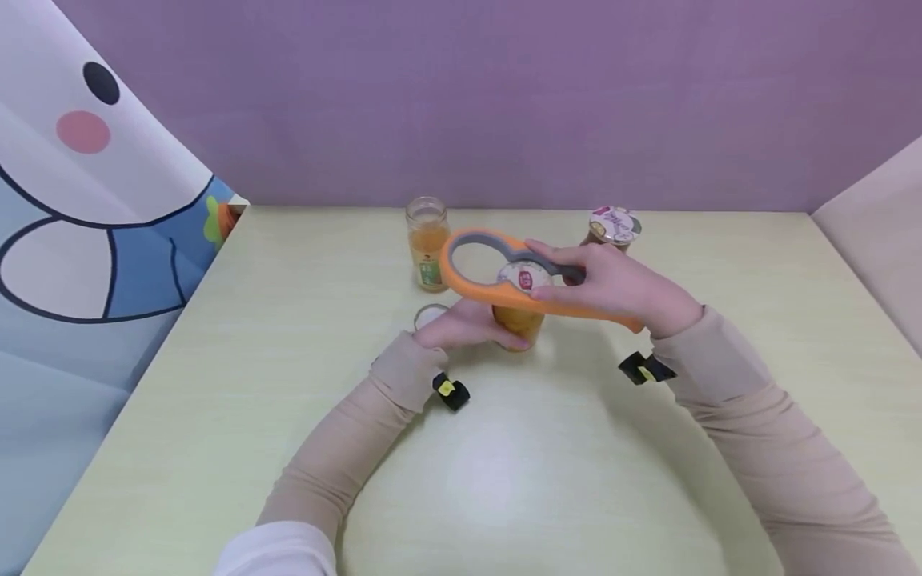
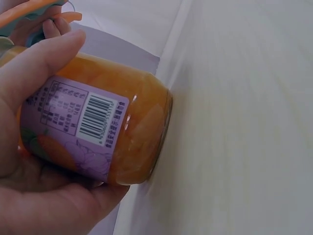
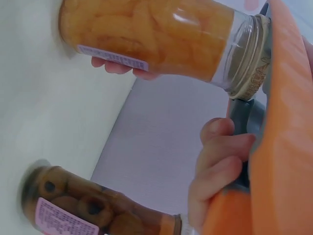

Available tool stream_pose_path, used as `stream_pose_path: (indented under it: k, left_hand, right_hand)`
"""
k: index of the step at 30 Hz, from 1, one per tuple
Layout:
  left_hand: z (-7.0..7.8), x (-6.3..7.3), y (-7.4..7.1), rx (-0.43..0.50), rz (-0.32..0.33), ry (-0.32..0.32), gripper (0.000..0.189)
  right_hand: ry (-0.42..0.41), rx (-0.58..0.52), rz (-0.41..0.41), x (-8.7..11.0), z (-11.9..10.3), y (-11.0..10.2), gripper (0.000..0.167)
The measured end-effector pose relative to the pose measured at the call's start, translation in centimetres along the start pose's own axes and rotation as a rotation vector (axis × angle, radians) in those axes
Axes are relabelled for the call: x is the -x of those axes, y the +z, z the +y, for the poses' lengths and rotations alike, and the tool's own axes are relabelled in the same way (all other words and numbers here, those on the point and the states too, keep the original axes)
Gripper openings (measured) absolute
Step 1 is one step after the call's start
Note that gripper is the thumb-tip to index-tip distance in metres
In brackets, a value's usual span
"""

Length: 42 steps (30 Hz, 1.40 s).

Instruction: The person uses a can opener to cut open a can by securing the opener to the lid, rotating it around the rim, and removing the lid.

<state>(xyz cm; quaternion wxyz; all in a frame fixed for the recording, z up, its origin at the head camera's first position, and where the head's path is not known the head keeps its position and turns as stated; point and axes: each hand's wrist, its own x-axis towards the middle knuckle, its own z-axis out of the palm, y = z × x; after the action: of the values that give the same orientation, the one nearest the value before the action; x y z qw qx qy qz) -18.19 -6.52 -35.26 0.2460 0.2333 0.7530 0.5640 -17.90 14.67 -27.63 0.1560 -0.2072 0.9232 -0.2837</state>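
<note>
In the head view, the left hand (image 1: 468, 324) holds a glass jar of orange fruit with a white patterned metal lid (image 1: 520, 322). The right hand (image 1: 612, 284) grips an orange-and-grey plastic opener (image 1: 511, 298), and the lid shows through its gap. A lidless clear glass jar with orange contents (image 1: 428, 248) stands behind; a brown-filled glass jar with a purple-and-white lid (image 1: 615, 226) is partly hidden by the right hand.

In the left wrist view, thumb and fingers wrap the held jar's purple label; its base meets the pale worktop (image 2: 244, 122).

In the right wrist view, fingers curl round the opener's dark handle, beside the lid.
</note>
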Motion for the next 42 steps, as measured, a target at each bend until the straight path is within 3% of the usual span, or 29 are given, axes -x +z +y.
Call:
stream_pose_path:
  k: [5, 11, 19, 23, 27, 36, 42]
  left_hand:
    - [-1.9, -0.8, 0.0, -0.001, -0.002, 0.043, 0.078]
    - [-2.0, -0.8, -0.4, -0.035, 0.008, 0.069, 0.082]
    - [-2.4, -1.3, -0.2, 0.035, -0.016, 0.082, 0.084]
    - [-2.5, -1.2, -0.1, 0.044, -0.02, 0.063, 0.082]
    - [-2.5, -1.2, 0.0, 0.033, -0.018, 0.06, 0.08]
    - [-2.4, -1.2, 0.1, 0.02, -0.024, 0.068, 0.083]
    - [-2.0, -0.8, 0.1, 0.114, -0.062, 0.071, 0.082]
  right_hand:
    - [0.016, -0.009, -0.023, -0.1, -0.7, -0.2, 0.072]
    - [0.039, 0.03, -0.043, -0.5, -1.6, -0.4, 0.073]
    - [0.07, 0.125, -0.132, -0.6, -2.0, -1.3, 0.077]
    - [0.082, 0.166, -0.14, -0.4, -2.1, -1.2, 0.077]
    - [0.065, 0.229, -0.116, 0.1, -2.0, -0.9, 0.077]
    - [-0.017, 0.333, 0.038, 1.3, -1.7, 0.0, 0.088]
    - [-0.035, 0.411, 0.105, 0.8, -1.6, 0.9, 0.08]
